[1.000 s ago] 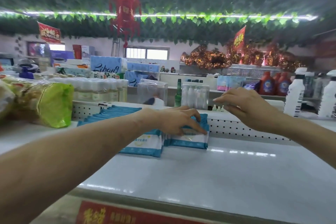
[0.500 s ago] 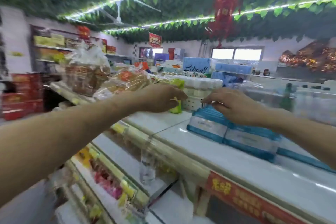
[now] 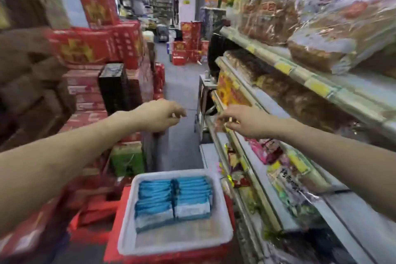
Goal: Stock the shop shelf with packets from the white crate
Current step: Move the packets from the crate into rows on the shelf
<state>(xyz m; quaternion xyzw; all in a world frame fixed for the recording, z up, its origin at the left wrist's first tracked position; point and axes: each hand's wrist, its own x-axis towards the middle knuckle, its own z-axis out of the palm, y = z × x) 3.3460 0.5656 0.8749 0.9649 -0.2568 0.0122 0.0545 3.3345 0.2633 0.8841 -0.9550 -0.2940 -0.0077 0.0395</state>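
The packets (image 3: 174, 198), blue and white, lie in two rows inside the white crate (image 3: 128, 240), filling its far part and leaving the near floor of it bare. The crate sits low in the aisle on a red box (image 3: 116, 216), just beside the foot of the shelf (image 3: 321, 90) that runs along the right.

Both hands are raised above the crate and well apart from it, with nothing in them. The left hand (image 3: 159, 115) hangs over the aisle floor (image 3: 182, 83), its fingers (image 3: 179, 114) curled loosely downward and close together, holding nothing. The right hand (image 3: 242, 121) reaches towards the shelf edge, its fingers (image 3: 222, 117) bent and slightly spread, also holding nothing; whether they touch the shelf edge cannot be told through the blur.

The shelf carries clear bags of brown snacks (image 3: 276, 21) on top, and small bright sweets (image 3: 267, 150) on a lower tier. Left of the aisle stand stacked red cartons (image 3: 85, 47) with a black box (image 3: 113, 88) leaning before them and a green box (image 3: 127, 161) lower down.
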